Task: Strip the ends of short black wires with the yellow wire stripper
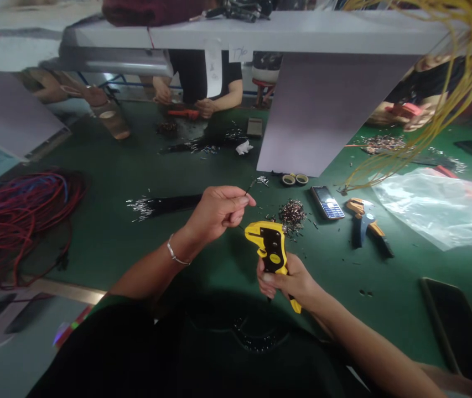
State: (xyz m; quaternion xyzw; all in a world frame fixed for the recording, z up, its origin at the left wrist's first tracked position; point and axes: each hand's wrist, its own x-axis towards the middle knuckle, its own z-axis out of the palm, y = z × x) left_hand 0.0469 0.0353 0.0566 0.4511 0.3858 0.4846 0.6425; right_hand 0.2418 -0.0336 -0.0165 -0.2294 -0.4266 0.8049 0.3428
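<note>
My left hand (223, 209) pinches a thin black wire (250, 188) whose tip points up and away from me. Wrapped round the handles of a yellow and black wire stripper (274, 246) is my right hand (288, 276), just right of and below the left. The stripper's head faces up and left, near the left hand. Behind my left wrist lies a bundle of black wires (173, 204) with bare silvery ends at its left. Past the stripper is a pile of small cut wire scraps (292, 216), and a few silvery bits (263, 180) lie beyond the wire tip.
A keypad phone (327, 202), an orange and blue wire stripper (366, 226) and a plastic bag (439, 207) lie right. A smartphone (455, 326) is near right. Red wire coils (20, 221) fill the left. A white panel (319, 105) stands ahead; co-workers' hands (206, 106) work beyond.
</note>
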